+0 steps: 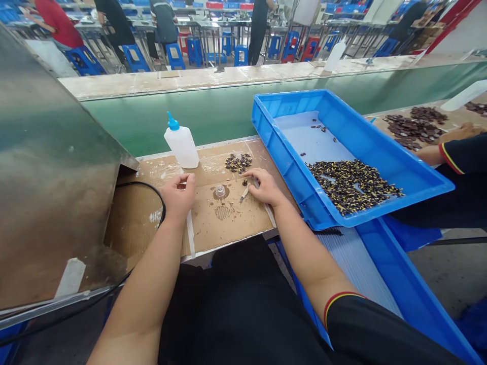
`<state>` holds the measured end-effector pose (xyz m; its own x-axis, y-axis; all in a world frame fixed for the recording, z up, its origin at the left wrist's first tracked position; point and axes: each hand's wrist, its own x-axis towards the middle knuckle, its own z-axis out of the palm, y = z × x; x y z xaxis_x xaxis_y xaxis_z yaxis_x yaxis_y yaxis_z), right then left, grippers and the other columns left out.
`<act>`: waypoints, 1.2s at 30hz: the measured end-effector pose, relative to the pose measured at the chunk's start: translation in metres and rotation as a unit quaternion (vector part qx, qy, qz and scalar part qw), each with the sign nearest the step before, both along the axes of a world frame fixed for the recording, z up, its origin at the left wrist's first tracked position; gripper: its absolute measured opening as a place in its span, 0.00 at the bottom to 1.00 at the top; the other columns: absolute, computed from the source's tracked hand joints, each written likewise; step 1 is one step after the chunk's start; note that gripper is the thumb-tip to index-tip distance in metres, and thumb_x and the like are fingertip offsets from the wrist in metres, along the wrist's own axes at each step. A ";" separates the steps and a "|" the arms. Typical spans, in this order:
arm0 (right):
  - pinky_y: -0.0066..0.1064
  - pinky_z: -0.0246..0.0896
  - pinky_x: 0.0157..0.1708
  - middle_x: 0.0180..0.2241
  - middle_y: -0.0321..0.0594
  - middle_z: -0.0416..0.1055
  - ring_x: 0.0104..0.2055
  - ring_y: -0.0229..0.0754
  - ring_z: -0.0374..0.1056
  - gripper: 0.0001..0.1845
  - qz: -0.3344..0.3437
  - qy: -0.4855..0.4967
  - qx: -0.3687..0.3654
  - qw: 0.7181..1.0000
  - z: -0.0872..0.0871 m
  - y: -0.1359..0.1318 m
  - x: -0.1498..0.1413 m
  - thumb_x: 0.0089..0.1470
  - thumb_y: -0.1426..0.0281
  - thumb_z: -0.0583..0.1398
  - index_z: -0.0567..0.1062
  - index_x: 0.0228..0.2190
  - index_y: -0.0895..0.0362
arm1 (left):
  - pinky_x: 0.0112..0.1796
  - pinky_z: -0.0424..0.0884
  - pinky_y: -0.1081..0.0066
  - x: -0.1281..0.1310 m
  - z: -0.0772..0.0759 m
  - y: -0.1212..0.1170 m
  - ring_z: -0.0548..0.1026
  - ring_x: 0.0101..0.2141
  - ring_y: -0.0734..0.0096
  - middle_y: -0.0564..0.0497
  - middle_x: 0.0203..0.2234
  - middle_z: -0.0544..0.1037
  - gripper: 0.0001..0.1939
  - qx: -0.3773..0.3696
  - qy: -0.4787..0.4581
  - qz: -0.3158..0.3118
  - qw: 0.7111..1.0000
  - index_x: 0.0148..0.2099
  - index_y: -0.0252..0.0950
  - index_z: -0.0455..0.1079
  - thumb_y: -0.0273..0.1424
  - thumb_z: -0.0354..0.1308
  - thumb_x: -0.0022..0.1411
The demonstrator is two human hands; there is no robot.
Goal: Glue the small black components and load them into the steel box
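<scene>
My left hand (178, 196) is over the left part of the cardboard-covered bench (205, 223), with thumb and fingertips pinched together. Whatever it pinches is too small to make out. On the other side my right hand (265, 187) curls its fingers around a slim pale tool (246, 192) with a dark tip pointing down at the cardboard. A small dark part (245, 182) is by its fingertips. Just beyond lies a loose pile of small black-and-yellow parts (238, 163). Between the hands, a small clear round piece (220, 191) sits on a damp-looking stain.
A white squeeze bottle (184, 147) with a blue cap stands behind my left hand. To the right, a blue crate (281, 147) holds many black-and-yellow parts. A metal housing (57, 167) and black cable (154, 188) border the left. A co-worker's arm (437, 152) is at right.
</scene>
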<state>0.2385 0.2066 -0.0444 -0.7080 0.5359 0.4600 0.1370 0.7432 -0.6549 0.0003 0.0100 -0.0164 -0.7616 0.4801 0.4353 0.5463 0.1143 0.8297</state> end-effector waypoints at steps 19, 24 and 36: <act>0.44 0.67 0.61 0.48 0.43 0.84 0.54 0.52 0.76 0.10 -0.038 0.001 -0.068 0.997 -0.001 0.001 -0.004 0.66 0.72 0.64 0.87 0.42 0.53 | 0.32 0.72 0.71 0.002 0.001 0.000 0.75 0.27 0.71 0.49 0.31 0.85 0.15 0.017 0.001 -0.004 1.000 0.39 0.34 0.84 0.41 0.64 0.63; 0.41 0.71 0.51 0.43 0.44 0.85 0.45 0.50 0.79 0.13 -0.066 0.004 -0.134 0.989 -0.007 0.011 -0.004 0.68 0.68 0.61 0.86 0.43 0.56 | 0.32 0.72 0.71 0.001 0.000 0.000 0.75 0.27 0.72 0.48 0.32 0.85 0.15 0.018 0.002 -0.006 1.000 0.39 0.34 0.84 0.41 0.64 0.63; 0.38 0.70 0.50 0.38 0.43 0.83 0.43 0.47 0.77 0.13 -0.034 0.070 -0.221 0.972 0.005 0.009 -0.006 0.64 0.62 0.62 0.84 0.38 0.57 | 0.35 0.75 0.69 0.002 0.000 0.000 0.78 0.29 0.69 0.48 0.33 0.86 0.16 -0.001 0.009 0.002 1.000 0.40 0.34 0.84 0.42 0.64 0.63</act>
